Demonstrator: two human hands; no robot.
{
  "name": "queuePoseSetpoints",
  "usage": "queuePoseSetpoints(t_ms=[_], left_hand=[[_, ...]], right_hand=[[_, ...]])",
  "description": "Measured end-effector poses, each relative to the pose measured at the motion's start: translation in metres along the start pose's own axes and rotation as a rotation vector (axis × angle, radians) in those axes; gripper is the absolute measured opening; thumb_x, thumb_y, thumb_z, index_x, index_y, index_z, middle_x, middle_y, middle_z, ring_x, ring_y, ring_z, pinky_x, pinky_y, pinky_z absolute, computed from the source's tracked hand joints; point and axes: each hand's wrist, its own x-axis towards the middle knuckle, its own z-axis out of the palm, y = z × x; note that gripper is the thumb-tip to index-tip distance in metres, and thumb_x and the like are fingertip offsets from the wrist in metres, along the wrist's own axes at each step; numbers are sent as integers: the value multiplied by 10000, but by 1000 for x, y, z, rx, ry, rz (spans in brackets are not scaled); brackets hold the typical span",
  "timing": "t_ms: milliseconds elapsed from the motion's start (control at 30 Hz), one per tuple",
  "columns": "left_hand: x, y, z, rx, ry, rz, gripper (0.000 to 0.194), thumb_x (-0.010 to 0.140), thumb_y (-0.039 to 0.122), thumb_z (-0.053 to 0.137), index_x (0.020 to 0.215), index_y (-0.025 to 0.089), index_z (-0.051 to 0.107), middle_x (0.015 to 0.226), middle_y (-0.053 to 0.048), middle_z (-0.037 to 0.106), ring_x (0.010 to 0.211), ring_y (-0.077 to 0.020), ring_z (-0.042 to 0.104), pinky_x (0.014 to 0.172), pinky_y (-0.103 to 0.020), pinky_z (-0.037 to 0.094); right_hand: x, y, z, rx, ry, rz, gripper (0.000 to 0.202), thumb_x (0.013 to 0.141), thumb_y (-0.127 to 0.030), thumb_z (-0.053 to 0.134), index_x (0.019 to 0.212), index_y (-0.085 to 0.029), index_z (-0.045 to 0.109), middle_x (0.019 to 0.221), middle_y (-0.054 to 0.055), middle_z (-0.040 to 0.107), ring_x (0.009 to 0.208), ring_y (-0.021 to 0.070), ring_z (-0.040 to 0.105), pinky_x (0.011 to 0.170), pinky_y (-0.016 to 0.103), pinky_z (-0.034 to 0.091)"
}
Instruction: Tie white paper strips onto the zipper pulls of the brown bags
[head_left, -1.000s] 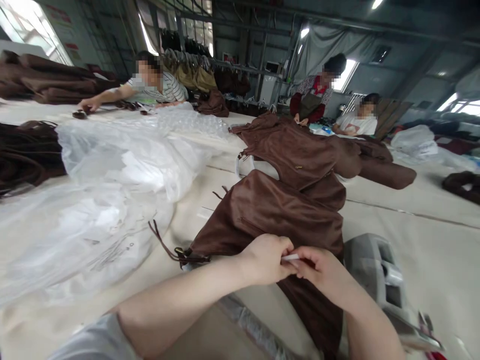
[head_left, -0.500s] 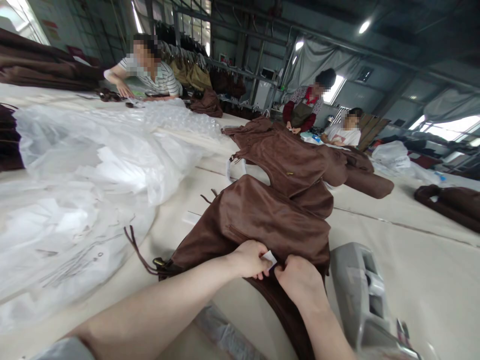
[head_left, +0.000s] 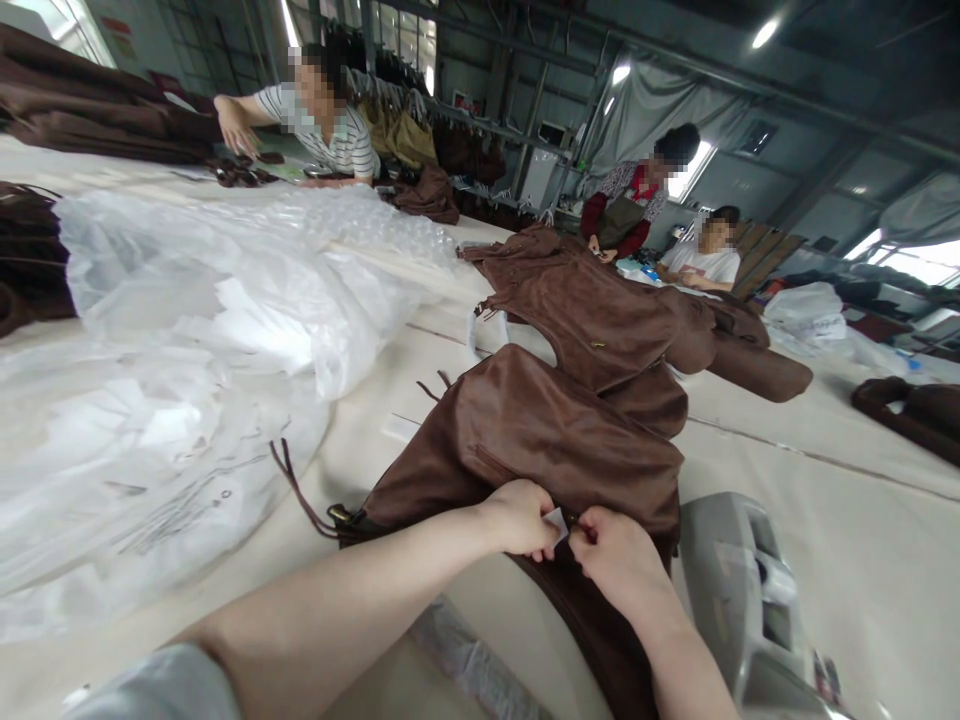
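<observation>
A brown leather-like bag [head_left: 525, 430] lies on the pale table in front of me, its strap curving toward me at the bottom. My left hand [head_left: 525, 518] is closed at the bag's near edge, with a small white tag [head_left: 557, 524] pinched between thumb and fingers. Just right of it, my right hand [head_left: 611, 540] is closed with its fingertips at the bag's opening; what they grip is too small to make out. Thin brown cords [head_left: 296, 485] trail from the bag's left end.
More brown bags [head_left: 592, 310] lie beyond. Clear plastic bags [head_left: 195, 330] cover the left side. A grey tape dispenser-like device [head_left: 731, 590] stands right of my right hand. Wrapped plastic [head_left: 472, 660] lies below my hands. Several people work across the table [head_left: 750, 450].
The view has shifted, so most things appear farther right. My right hand's fingers have curled up slightly at the bag's edge. The person at the far left has raised a hand.
</observation>
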Motion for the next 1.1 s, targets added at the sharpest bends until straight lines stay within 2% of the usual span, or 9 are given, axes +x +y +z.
queuePoseSetpoints(t_ms=[100,233,433,633,733,833,900,967,1100], left_hand=[[-6,6,1,81,53,14,164,703,180,517,675,161,677,623,-9,671,529,-107,613,430,-154,416],[-9,12,6,228,124,10,171,703,214,539,626,168,684,512,-9,616,493,-131,591,467,-198,431],[-7,12,13,330,230,155,154,702,231,539,667,174,677,616,-27,667,637,-149,625,584,-207,453],[1,4,12,234,175,143,128,673,196,530,661,172,655,672,-23,693,631,-136,631,516,-184,443],[8,0,14,96,118,65,198,747,275,508,724,157,665,675,-37,697,583,-124,628,477,-175,453],[11,-2,16,38,90,61,311,806,394,505,744,136,667,664,-51,694,537,-114,612,462,-177,466],[11,-2,17,10,88,87,304,808,393,533,749,127,668,670,-53,692,541,-112,614,465,-173,468],[10,0,17,-72,89,79,265,826,333,524,770,119,670,722,-59,700,562,-105,622,472,-165,468],[6,4,16,-200,90,35,230,848,250,497,822,107,675,795,-67,704,574,-86,622,496,-159,471]], right_hand=[[-7,0,-2,37,-7,-13,166,779,-213,491,626,-204,553,641,34,639,583,149,553,547,257,295],[-10,-2,1,-13,66,-30,153,793,-215,494,646,-206,535,625,27,621,581,151,531,548,267,265],[-9,0,2,21,57,-49,132,790,-205,498,661,-203,528,630,22,621,581,145,533,553,268,264],[-11,1,-1,62,29,-106,84,784,-201,526,702,-200,545,651,16,636,592,140,546,562,261,289],[-12,0,-3,90,15,-136,56,760,-179,546,706,-193,552,677,24,649,623,144,566,577,252,324],[-14,3,-5,212,-39,-174,45,760,-173,547,746,-186,587,733,35,676,667,145,600,602,236,377],[-15,8,-6,345,-135,-141,92,783,-192,531,804,-184,620,748,29,689,634,133,616,571,222,402],[-14,16,-6,447,-219,-35,138,812,-237,506,816,-178,632,707,21,687,551,118,610,497,205,404],[-9,24,-6,559,-265,133,235,844,-307,467,743,-158,617,589,13,651,410,89,550,370,172,350]])
